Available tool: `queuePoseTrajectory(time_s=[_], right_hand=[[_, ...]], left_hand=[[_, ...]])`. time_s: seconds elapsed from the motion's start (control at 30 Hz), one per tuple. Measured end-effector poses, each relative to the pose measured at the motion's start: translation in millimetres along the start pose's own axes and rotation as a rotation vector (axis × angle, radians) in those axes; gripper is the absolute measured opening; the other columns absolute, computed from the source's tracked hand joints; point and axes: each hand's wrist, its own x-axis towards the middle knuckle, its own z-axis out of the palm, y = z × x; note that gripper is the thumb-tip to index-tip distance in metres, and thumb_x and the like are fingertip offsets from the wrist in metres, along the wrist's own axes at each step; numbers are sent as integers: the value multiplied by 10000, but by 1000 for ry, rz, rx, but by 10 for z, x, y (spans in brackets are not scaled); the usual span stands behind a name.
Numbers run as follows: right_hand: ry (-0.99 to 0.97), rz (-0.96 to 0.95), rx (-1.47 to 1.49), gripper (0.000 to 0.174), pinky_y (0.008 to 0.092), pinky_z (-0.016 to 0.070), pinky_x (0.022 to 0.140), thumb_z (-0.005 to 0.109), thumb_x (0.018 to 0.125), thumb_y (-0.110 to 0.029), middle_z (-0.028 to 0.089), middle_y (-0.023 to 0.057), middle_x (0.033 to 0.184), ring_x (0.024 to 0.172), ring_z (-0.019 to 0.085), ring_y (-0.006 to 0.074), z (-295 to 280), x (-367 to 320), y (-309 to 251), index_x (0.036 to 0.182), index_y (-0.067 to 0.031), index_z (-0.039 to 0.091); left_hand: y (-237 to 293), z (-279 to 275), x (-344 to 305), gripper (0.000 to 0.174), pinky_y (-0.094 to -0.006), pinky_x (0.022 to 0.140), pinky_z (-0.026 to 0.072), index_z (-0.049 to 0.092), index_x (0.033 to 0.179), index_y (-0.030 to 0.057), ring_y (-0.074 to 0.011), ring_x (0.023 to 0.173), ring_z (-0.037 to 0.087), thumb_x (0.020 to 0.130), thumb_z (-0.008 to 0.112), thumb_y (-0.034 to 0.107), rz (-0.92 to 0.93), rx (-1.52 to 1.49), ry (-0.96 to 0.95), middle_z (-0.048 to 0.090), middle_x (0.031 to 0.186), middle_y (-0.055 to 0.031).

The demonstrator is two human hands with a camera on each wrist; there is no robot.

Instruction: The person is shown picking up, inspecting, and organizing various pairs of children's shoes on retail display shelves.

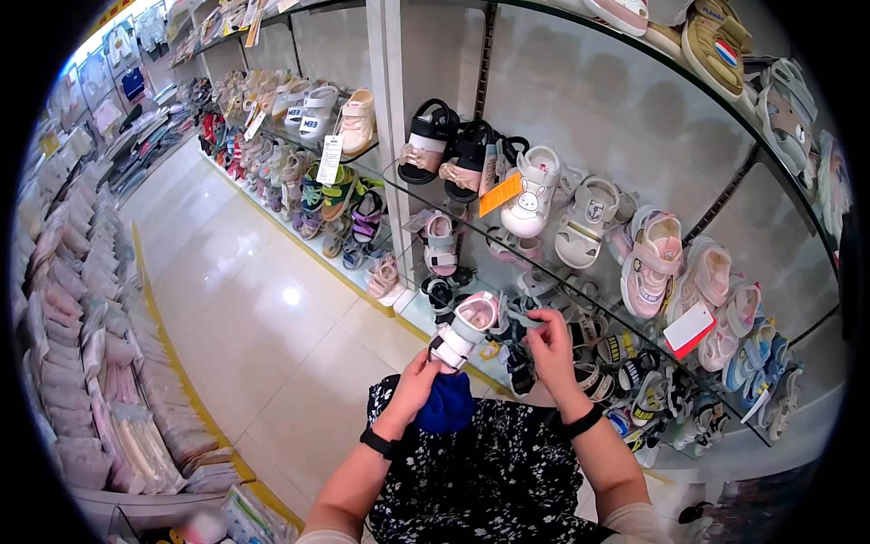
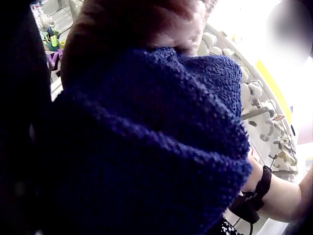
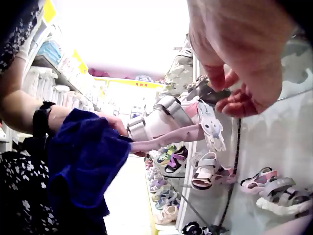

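My left hand (image 1: 413,388) grips a child's white, pink and grey sandal (image 1: 459,337) by its toe end, in front of the shelves. From the same hand hangs a blue cloth (image 1: 444,404), which fills much of the left wrist view. A grey strap (image 1: 518,317) of the sandal stands out to the right, and my right hand (image 1: 549,352) pinches it between thumb and fingers. The right wrist view shows the strap's dark side (image 3: 208,91) at the fingertips, with a pale bunny-shaped piece (image 3: 211,127) beside it.
Glass shelves (image 1: 580,283) of children's shoes rise close on the right, with a white bunny sandal (image 1: 531,192) above my hands. Hanging tags (image 1: 691,330) jut from the shelf. A tiled aisle (image 1: 245,299) runs ahead, with bagged clothes (image 1: 72,363) along its left side.
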Motion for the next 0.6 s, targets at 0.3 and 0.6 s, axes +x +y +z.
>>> queuePoseTrajectory(time_s=[0.3, 0.6], right_hand=[[-341, 501, 378, 642, 392, 384, 941, 601, 864, -376, 323, 148, 1411, 1280, 328, 245, -3, 344, 82, 1411, -180, 329], [-115, 487, 466, 541, 366, 409, 870, 586, 879, -290, 470, 56, 1288, 1149, 444, 174, 120, 428, 251, 1363, -145, 392]], left_hand=[[114, -90, 44, 397, -245, 910, 409, 493, 1262, 4, -102, 994, 544, 905, 530, 173, -96, 34, -113, 593, 1107, -42], [152, -315, 53, 284, -247, 849, 437, 575, 1063, -1, -133, 916, 569, 861, 490, 180, -196, -94, -17, 609, 1006, -58]])
